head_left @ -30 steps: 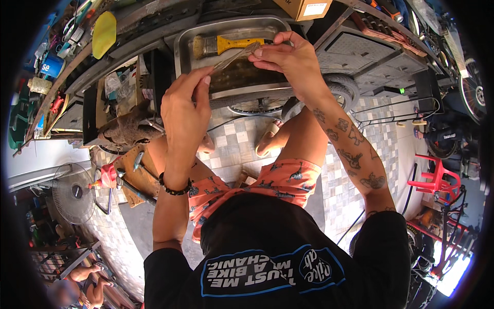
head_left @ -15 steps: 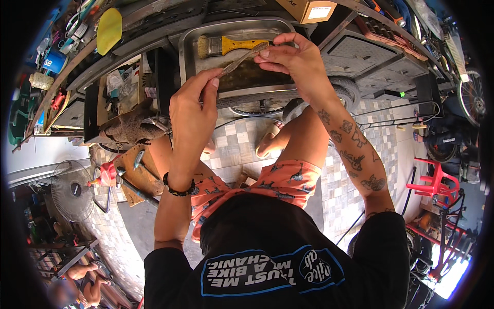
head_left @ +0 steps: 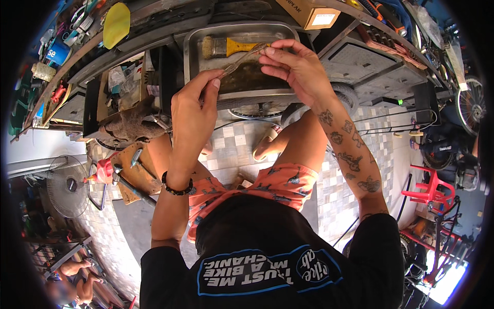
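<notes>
A thin, twisted, brownish strip (head_left: 239,62) is stretched slantwise between my two hands; what it is I cannot make out. My left hand (head_left: 194,104) pinches its lower left end between thumb and fingertips. At the upper right end, my right hand (head_left: 294,66) closes thumb and forefinger on it, the other fingers loosely curled. Both hands are over the front part of a metal tray (head_left: 188,64). A paintbrush (head_left: 234,47) with a yellow handle lies in the tray behind the strip, above dark, wet-looking residue.
A brown rag (head_left: 135,123) hangs left of my left hand. Beyond the tray, a cardboard box (head_left: 309,14) sits at the right. Below the bench are a bicycle wheel and a tire (head_left: 343,95). A hammer (head_left: 136,158) lies on a board near a fan (head_left: 68,186). Another person's limbs show lower left.
The view has shifted slightly, moving the whole scene in it. Both hands keep hold of the strip in nearly the same pose over the tray.
</notes>
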### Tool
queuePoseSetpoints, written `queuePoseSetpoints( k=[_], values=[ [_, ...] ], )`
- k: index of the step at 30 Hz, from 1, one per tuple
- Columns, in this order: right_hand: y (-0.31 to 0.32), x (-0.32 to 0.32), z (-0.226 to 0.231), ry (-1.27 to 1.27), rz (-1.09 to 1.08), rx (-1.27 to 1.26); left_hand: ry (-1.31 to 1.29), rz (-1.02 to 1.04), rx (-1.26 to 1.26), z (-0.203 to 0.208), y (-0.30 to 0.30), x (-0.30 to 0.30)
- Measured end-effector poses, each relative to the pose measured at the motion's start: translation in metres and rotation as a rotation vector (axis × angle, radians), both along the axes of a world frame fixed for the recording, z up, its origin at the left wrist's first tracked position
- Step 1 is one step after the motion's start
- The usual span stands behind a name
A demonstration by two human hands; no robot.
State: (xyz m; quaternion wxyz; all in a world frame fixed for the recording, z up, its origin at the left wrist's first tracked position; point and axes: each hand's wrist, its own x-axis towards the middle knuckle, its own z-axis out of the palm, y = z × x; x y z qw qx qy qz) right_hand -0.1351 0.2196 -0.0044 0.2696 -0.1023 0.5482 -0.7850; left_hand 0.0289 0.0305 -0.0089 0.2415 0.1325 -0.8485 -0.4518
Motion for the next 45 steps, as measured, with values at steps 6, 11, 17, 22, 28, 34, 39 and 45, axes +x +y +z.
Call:
queuePoseSetpoints(
  k=[6, 11, 17, 22, 28, 34, 39, 45],
  values=[
    [-0.007, 0.007, -0.002, -0.117, -0.047, -0.040, 0.040, 0.031, -0.023, -0.003, 0.011, -0.002],
    [-0.006, 0.011, 0.002, -0.075, -0.007, -0.044, 0.169, 0.116, -0.327, -0.011, 0.011, -0.004],
    [-0.002, 0.010, 0.001, 0.079, -0.099, 0.072, 0.151, 0.075, -0.270, -0.009, 0.001, -0.003],
    [-0.002, 0.013, 0.003, 0.194, -0.063, 0.068, 0.183, 0.032, -0.235, -0.004, 0.003, -0.004],
    [0.000, 0.014, 0.005, 0.194, -0.089, 0.063, 0.158, 0.030, -0.161, -0.002, 0.006, -0.003],
    [0.007, 0.008, 0.000, 0.197, -0.086, 0.058, 0.185, 0.072, -0.235, -0.002, -0.009, 0.001],
    [0.006, 0.008, -0.005, 0.199, -0.095, 0.006, 0.155, 0.051, -0.162, 0.000, -0.010, 0.007],
    [-0.001, 0.013, -0.003, 0.240, -0.054, 0.009, 0.204, -0.019, -0.278, -0.003, 0.004, -0.001]
  ],
)
